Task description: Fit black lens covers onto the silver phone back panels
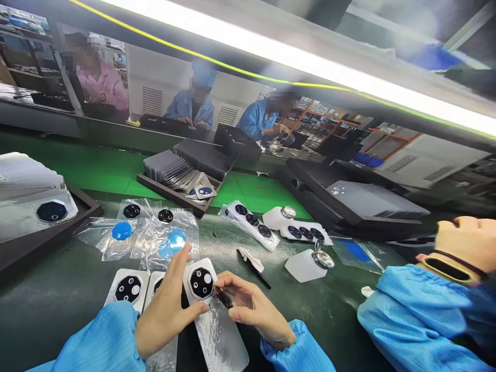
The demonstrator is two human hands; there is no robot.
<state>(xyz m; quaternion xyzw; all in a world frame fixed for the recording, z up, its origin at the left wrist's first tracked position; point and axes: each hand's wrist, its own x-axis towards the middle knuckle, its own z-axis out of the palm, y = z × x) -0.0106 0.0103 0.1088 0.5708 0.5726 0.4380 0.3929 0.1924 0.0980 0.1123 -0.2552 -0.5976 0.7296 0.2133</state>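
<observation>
A silvery phone back cover [222, 336] with a black octagonal camera plate [201, 282] lies slanted in front of me. My left hand [166, 305] is at its left edge, fingers and thumb apart, the thumb tip on or just above the cover below the plate. On the other side, my right hand [258, 310] pinches a small dark glossy piece [226, 298] at the plate's right edge; its kind is partly hidden by the fingers. Two more covers lie to the left: one phone cover [126, 287] shows its plate, the other is mostly behind my left hand.
Clear bags [134, 243] with black plates and blue discs lie ahead. Beyond are strips of lens plates [251, 225], white pump bottles [308, 266], a dark tool [256, 268] with white tissue, and black trays [201, 206] of covers. A co-worker's arm [422, 310] rests at right.
</observation>
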